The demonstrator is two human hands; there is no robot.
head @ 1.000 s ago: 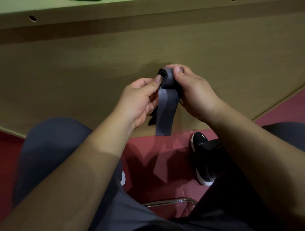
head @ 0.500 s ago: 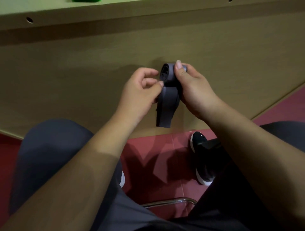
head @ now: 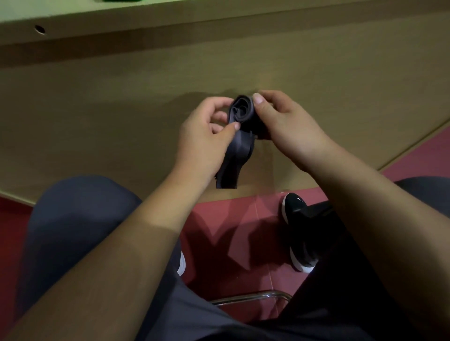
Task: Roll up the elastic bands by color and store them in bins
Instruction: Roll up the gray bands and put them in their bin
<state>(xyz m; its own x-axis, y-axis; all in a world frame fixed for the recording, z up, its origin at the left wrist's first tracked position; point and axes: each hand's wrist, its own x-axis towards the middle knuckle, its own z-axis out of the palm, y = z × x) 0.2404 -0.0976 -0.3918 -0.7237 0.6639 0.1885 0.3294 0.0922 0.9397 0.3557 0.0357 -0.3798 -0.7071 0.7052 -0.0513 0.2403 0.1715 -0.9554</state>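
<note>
Before wooden panel (head: 97, 109), both hands pinch grey band (head: 239, 114); tail hanging.

A tan wooden desk panel (head: 121, 121) stands on red tiled floor (head: 231, 231).

green object (head: 118, 0): cut by top edge | right hand (head: 289, 129): fingers mostly behind gray band (head: 241, 112)

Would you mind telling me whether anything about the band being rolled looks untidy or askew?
Yes. The roll of the grey band, held between the left hand and the right hand, looks loose: its layers sit unevenly around a hollow centre, and the hanging tail is creased rather than flat.
</note>
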